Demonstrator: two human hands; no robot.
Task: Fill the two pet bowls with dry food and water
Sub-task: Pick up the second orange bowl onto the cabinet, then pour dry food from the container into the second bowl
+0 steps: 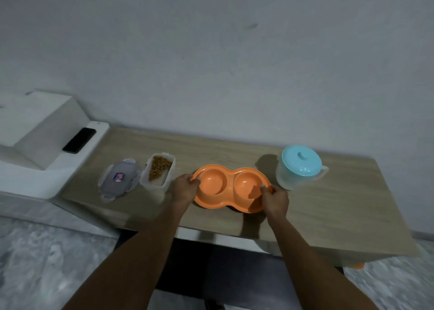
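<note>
The orange double pet bowl (pixel 231 187) rests near the middle of the desk (pixel 328 216), both wells empty. The left hand (pixel 184 189) grips its left rim; the right hand (pixel 274 199) grips its right rim. Left: open food container (pixel 157 174) and lid (pixel 118 178). Right: lidded water jug (pixel 298 166).

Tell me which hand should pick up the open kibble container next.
Left, probably. The left hand grips the left end of the orange double bowl, right beside the kibble container. The right hand holds the other end, nearer the lidded jug.
</note>
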